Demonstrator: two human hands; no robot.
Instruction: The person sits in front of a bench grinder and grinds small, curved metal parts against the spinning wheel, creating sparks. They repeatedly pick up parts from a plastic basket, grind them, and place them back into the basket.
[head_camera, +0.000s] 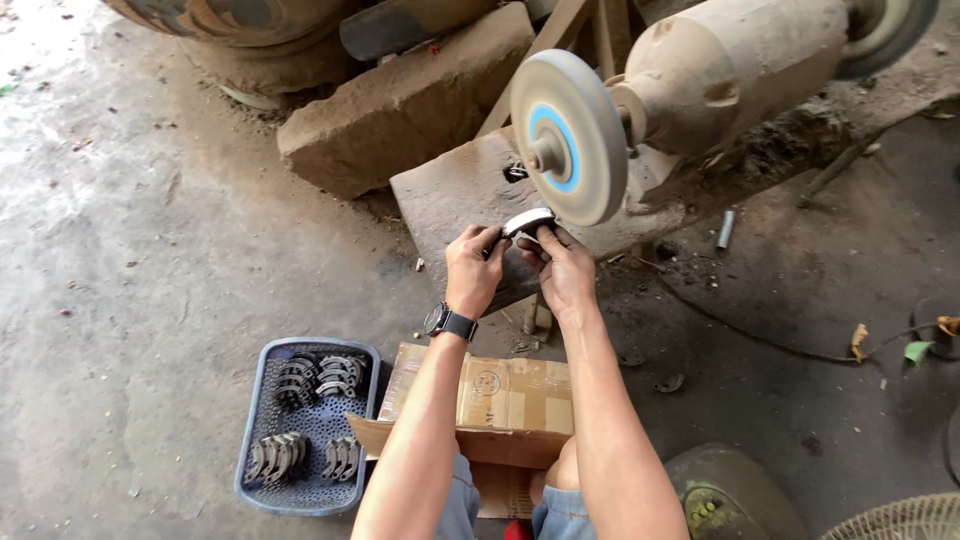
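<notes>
while both hands (520, 265) hold shoe (528, 222), wheel (568, 137) above, basket (306, 425) left

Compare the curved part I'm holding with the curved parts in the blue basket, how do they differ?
The held part is pinched by the left hand and right hand at the edge of the grinding wheel; the basket parts lie in small stacks in the blue basket on the floor. The held part shows a pale, bright face; the basket parts look dull grey. Both are curved, arc-shaped pieces.
</notes>
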